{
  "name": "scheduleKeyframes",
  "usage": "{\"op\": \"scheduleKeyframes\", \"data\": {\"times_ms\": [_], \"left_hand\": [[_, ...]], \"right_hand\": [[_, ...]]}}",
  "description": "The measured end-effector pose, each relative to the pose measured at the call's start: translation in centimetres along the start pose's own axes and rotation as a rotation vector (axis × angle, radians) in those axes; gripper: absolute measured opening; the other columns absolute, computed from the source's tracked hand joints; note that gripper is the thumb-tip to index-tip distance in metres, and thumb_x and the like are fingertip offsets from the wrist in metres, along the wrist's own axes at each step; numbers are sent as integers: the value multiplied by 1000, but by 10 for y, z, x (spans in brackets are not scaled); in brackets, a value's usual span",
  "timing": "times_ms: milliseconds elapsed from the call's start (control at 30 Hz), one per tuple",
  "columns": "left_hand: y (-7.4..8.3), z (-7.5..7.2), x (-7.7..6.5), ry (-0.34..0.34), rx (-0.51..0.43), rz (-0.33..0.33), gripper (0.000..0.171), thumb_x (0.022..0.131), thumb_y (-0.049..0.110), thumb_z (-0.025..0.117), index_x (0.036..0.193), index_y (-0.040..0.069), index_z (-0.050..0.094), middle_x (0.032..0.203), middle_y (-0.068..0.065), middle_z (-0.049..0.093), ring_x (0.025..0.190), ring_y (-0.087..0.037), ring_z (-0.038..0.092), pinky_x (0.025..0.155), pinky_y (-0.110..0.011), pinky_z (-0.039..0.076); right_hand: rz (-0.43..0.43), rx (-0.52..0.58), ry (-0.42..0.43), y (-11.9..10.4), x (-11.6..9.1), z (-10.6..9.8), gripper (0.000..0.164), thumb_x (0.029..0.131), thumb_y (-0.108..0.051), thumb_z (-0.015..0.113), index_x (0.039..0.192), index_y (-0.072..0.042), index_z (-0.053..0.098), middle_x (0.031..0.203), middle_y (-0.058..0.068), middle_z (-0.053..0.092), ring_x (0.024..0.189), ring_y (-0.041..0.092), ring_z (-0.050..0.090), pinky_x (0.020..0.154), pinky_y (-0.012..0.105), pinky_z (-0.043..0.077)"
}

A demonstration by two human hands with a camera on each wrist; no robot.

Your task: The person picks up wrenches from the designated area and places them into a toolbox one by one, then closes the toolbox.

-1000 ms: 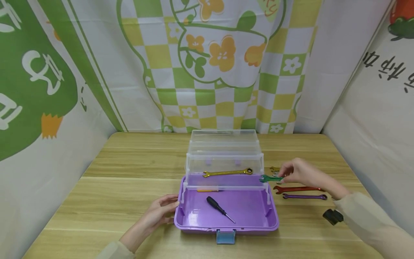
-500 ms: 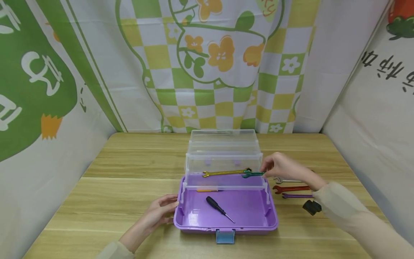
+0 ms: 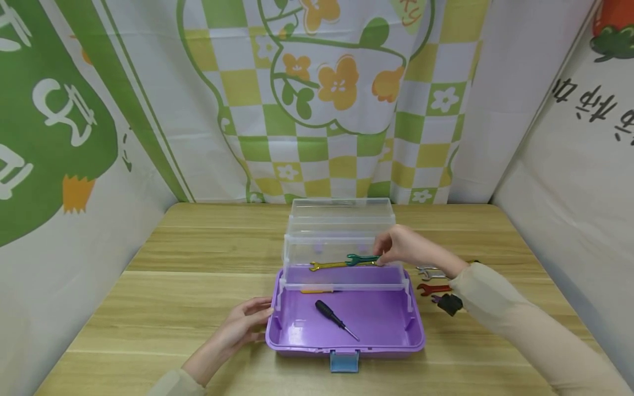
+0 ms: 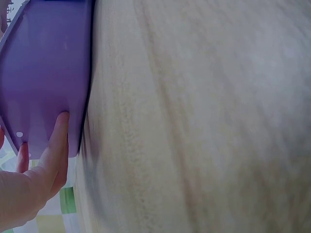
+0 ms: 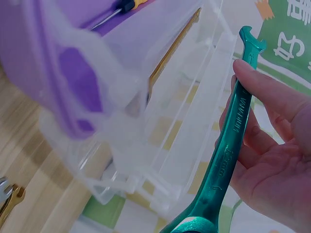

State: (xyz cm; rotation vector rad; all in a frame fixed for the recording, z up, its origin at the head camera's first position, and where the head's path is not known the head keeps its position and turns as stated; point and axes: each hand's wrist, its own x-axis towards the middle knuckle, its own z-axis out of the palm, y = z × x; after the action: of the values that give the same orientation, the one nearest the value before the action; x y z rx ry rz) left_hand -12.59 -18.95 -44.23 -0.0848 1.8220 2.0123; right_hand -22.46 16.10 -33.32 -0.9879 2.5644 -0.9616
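Observation:
My right hand pinches a green combination wrench between thumb and fingers, held over the clear tray of a purple toolbox. In the right wrist view the wrench's open end points up and its ring end runs off the bottom edge. Beneath it, a gold wrench lies in the tray, partly covered. My left hand rests against the box's left side; in the left wrist view its extended fingers touch the purple wall. A black-handled screwdriver and an orange-handled screwdriver are inside the box.
Right of the toolbox, silver wrenches and a red wrench lie on the wooden table. The black wrist device mostly hides a purple wrench. The transparent lid stands raised behind the box; a blue latch hangs in front.
My right hand has carried the green wrench leftward from beside the toolbox to above the gold wrench in the tray. The left hand has stayed at the box's side.

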Motion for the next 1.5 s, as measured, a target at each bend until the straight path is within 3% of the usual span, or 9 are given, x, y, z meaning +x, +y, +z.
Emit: {"op": "scheduleKeyframes", "data": {"times_ms": [200, 433, 700, 1200, 1500], "left_hand": [[0, 0, 0, 0, 6, 0, 61, 83, 17, 58, 129, -10, 29, 123, -20, 46, 92, -21, 57, 83, -44, 48], [-1, 0, 1, 7, 19, -9, 62, 83, 18, 59, 129, -9, 29, 126, -23, 42, 92, -22, 57, 83, -43, 49], [-2, 0, 1, 9, 15, -11, 62, 82, 18, 60, 129, -10, 29, 126, -23, 42, 92, -22, 57, 82, -43, 49], [0, 0, 1, 4, 20, -7, 60, 83, 17, 59, 129, -9, 30, 123, -21, 45, 93, -22, 57, 82, -43, 49], [0, 1, 0, 13, 26, -9, 61, 83, 18, 59, 129, -10, 30, 124, -22, 44, 93, -22, 57, 83, -43, 49]], "right_hand": [[-25, 32, -26, -9, 14, 7, 8, 69, 2, 68, 74, -4, 65, 64, 2, 62, 59, 19, 57, 51, 23, 49], [-57, -73, -13, -19, 30, 15, 8, 68, -5, 71, 72, -8, 66, 65, -4, 62, 60, 5, 52, 54, 19, 47], [-126, -22, -33, -25, 46, 28, 9, 66, 0, 71, 70, -3, 64, 67, 2, 64, 62, 4, 55, 57, 17, 48], [-151, -7, -41, -29, 64, 58, 11, 63, 4, 72, 70, 2, 64, 67, 7, 64, 59, 3, 53, 54, 13, 47], [-105, 3, -9, -26, 69, 74, 11, 64, 2, 74, 70, -1, 66, 70, 5, 65, 62, 5, 56, 56, 13, 47]]}}
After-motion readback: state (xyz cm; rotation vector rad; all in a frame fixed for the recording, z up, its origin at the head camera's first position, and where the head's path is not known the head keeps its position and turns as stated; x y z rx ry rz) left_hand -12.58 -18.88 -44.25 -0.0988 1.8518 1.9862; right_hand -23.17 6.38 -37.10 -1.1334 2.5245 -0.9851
